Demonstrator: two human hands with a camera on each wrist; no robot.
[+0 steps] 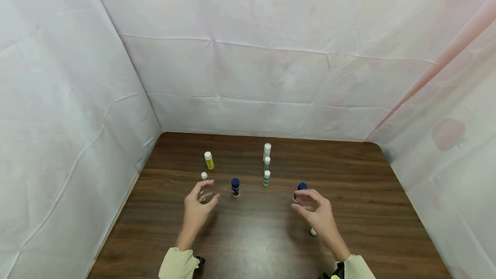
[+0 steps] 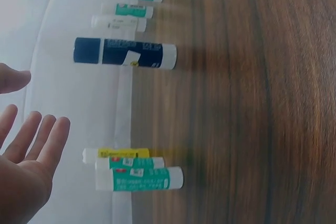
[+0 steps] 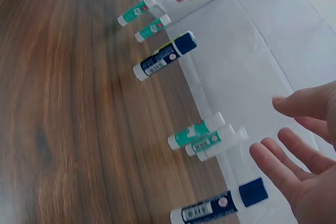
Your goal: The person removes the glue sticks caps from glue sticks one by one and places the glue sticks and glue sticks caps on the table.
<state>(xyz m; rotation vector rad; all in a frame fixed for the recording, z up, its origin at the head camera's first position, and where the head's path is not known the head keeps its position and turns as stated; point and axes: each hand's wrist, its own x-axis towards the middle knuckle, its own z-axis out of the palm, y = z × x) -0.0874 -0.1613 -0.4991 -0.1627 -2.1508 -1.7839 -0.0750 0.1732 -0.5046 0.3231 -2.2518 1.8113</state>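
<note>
My left hand hovers over the table's left side, fingers loosely curved and thumb apart, holding nothing. Below it stand green-labelled glue sticks with white caps, one cap showing past the fingers. A navy glue stick stands upright to its right. My right hand hangs above the table with thumb and fingers spread apart and nothing between them. Nearest to it is another navy glue stick, partly hidden behind its fingers in the head view. A white cap shows beneath this hand, mostly covered.
A yellow glue stick stands at the back left. In the middle, a white glue stick and two green-labelled ones form a row running front to back. White cloth encloses the wooden table behind and at both sides.
</note>
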